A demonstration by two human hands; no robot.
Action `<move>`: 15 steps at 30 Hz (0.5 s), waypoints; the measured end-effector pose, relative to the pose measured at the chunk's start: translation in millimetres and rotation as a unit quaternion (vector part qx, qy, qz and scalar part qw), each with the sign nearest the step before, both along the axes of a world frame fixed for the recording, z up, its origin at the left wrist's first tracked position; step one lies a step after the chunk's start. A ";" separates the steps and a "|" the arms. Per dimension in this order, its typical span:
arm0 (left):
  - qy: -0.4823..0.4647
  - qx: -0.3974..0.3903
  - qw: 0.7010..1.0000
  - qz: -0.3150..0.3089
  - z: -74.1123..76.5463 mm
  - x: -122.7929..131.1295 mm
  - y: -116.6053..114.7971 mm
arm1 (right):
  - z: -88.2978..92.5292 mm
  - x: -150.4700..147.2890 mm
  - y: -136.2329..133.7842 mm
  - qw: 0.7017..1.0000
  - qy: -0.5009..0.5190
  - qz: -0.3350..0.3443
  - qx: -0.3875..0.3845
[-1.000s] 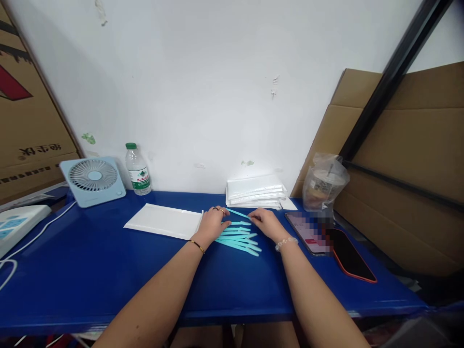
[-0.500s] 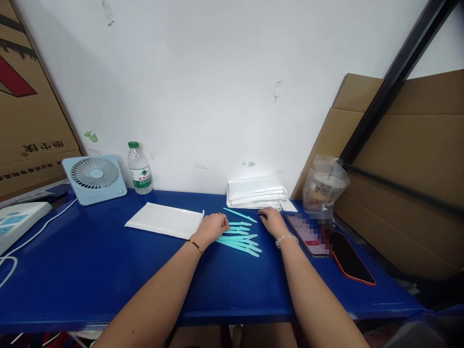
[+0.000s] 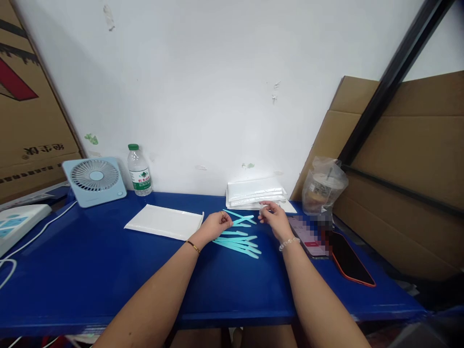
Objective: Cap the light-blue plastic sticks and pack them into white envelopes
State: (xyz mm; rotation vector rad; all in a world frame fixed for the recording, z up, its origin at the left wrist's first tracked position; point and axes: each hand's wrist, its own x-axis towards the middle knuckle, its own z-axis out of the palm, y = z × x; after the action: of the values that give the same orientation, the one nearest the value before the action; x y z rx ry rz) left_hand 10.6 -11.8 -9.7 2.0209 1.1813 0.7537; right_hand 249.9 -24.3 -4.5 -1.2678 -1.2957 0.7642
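My left hand is closed in a pinch on a turquoise eyebrow razor, its blade end raised and pointing right. Several more turquoise eyebrow razors lie loosely fanned out on the blue table below and beside it. To the right, my right hand has its fingers curled together, with a small whitish bit at the fingertips that is too small to name. A white mailer bag lies flat to the left of my left hand. Behind my right hand sits a stack of white plastic bags.
Right of my right arm lie a phone and a red-edged phone. A bagged drink cup stands behind them. A blue fan, a water bottle and a power strip are on the left.
My left hand has lifted one eyebrow razor slightly, so it now crosses the others. My right hand has curled its fingers and risen a little from the table.
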 end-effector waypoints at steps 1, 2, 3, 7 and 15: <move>-0.016 -0.005 1.000 -0.001 -0.7 0.7 1.2 | 3.5 -5.5 -2.5 0.997 0.074 0.015 0.011; -0.027 -0.008 1.000 -0.001 -0.9 1.2 2.0 | 6.7 -10.8 -5.1 0.993 0.118 0.022 0.019; -0.034 -0.011 0.999 0.000 -0.7 1.7 2.5 | 9.3 -15.6 -7.6 0.989 0.141 0.023 0.024; -0.041 -0.016 0.999 0.001 1.1 2.2 2.2 | 14.9 -26.9 -14.5 0.989 0.144 0.016 0.037; -0.066 -0.027 0.997 0.000 0.5 2.0 2.9 | 15.6 -29.9 -17.7 0.990 0.134 0.039 0.030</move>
State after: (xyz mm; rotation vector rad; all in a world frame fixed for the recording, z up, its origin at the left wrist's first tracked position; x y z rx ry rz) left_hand 12.6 -8.9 -9.2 1.8972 1.1136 0.8335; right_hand 220.0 -42.0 11.1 -1.0307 -1.1458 0.9113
